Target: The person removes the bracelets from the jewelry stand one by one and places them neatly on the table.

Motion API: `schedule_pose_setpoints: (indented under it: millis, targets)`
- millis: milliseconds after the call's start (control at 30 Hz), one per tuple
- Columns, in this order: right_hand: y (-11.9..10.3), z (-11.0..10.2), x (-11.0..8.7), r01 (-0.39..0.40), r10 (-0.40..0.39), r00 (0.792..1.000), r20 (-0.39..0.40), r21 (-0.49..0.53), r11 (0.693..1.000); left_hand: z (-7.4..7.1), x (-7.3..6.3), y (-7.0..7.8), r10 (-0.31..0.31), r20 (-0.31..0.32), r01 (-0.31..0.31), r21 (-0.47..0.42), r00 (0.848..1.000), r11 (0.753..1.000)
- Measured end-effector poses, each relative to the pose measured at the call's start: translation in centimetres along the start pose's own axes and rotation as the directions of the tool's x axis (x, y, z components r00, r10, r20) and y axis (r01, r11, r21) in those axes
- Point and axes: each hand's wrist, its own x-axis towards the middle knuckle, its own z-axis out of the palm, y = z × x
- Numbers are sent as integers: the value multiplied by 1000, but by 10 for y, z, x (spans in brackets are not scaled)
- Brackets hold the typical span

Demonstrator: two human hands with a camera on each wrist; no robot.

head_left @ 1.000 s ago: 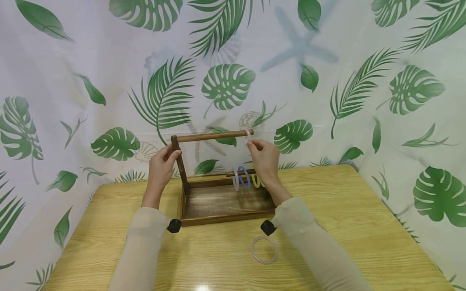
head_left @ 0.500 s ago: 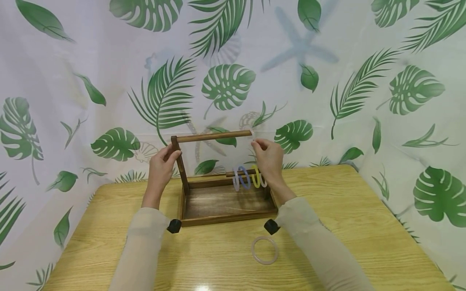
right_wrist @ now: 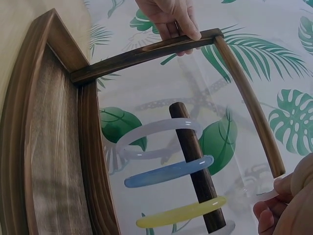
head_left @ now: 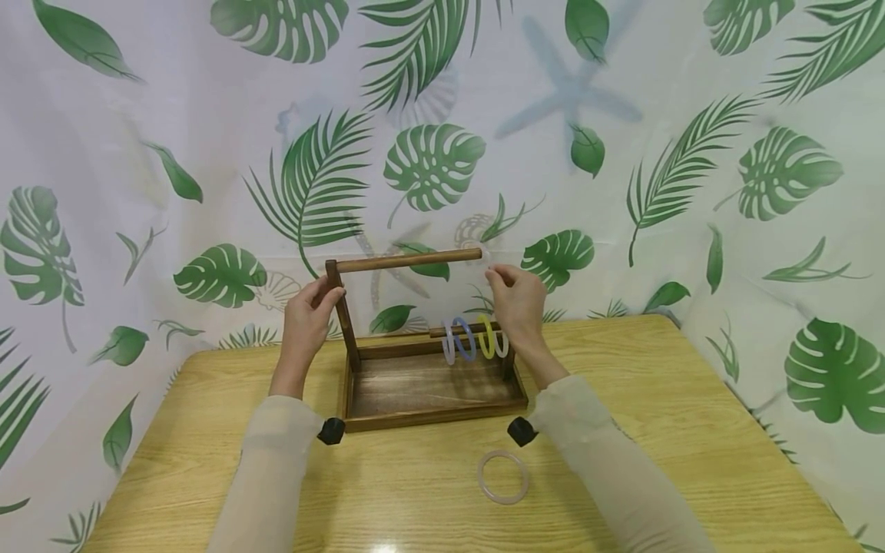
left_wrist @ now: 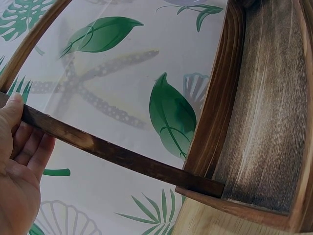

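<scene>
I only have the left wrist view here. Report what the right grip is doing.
Observer: The right grip pinches a translucent ring near the free end of the upper bar.
Operator: List any rings hanging on the rack, in order.
Observer: Four on the lower bar; from its free end, a pale lilac ring, a blue ring, a yellow ring and a whitish ring.
Operator: Tell me about anything loose.
Observer: A pale pink ring lies flat on the table, on the person's side of the tray.
</scene>
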Motion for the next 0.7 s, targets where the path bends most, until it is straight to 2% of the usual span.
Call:
schedule_pose_setpoints:
  millis: [700]
  targets:
    - [20, -30, 4, 9, -12, 998, -60, -52, 999, 0, 0, 0, 19, -5, -19, -5, 1000, 1000]
